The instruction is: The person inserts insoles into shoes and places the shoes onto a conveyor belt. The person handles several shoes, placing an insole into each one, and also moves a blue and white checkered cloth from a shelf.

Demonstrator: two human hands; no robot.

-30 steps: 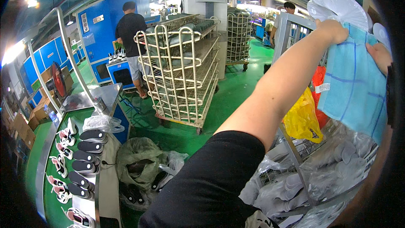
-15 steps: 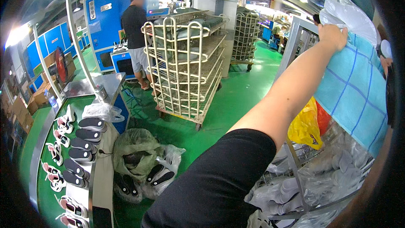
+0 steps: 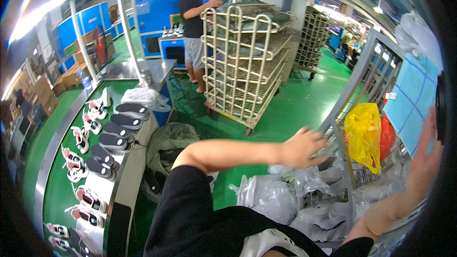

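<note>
Blue checked cloth [image 3: 413,102] hangs on the wire cart [image 3: 366,66], the right hand [image 3: 426,159] flat and open against it. The left hand [image 3: 302,147], fingers curled, grips a clear bag [image 3: 285,169] at the cart's edge; bagged shoes [image 3: 271,200] below remain unsorted.

A light blue cloth [image 3: 412,102] with darker grid lines hangs flat against the wire cart's upper right side; clear plastic-wrapped grey bundles [image 3: 276,200] fill the cart below.
</note>
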